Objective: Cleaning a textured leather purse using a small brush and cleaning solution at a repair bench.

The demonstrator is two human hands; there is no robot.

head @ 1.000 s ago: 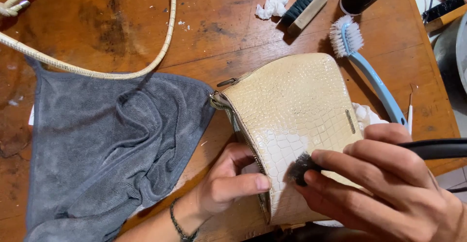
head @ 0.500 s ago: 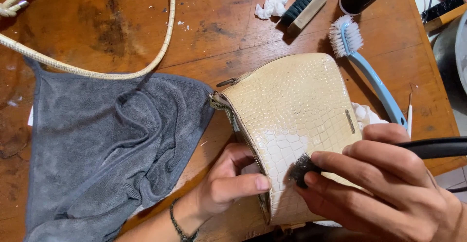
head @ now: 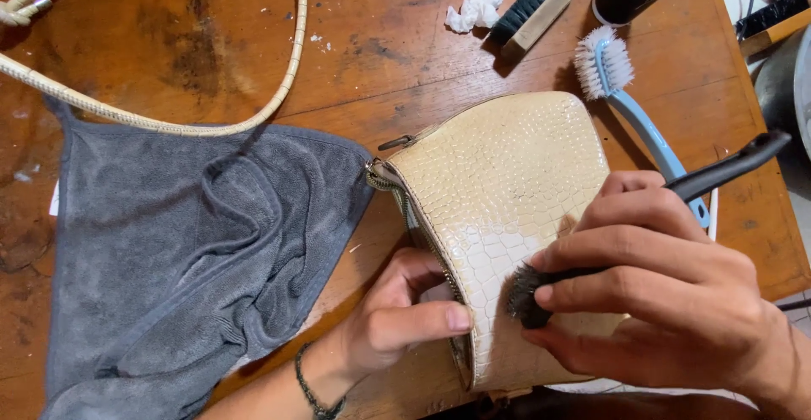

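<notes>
Cream crocodile-patterned bag, grey cloth, black-bristled brush, brown wooden table.

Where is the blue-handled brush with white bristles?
The blue brush lies on the wooden table, upper right, just beyond the cream purse and above the right hand.

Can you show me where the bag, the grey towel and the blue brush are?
cream bag (head: 507, 166), head view, on its scaly front.
grey towel (head: 186, 259), head view, on its rumpled middle.
blue brush (head: 603, 62), head view, on its white bristles.

grey towel, blue brush, crumpled tissue
</notes>
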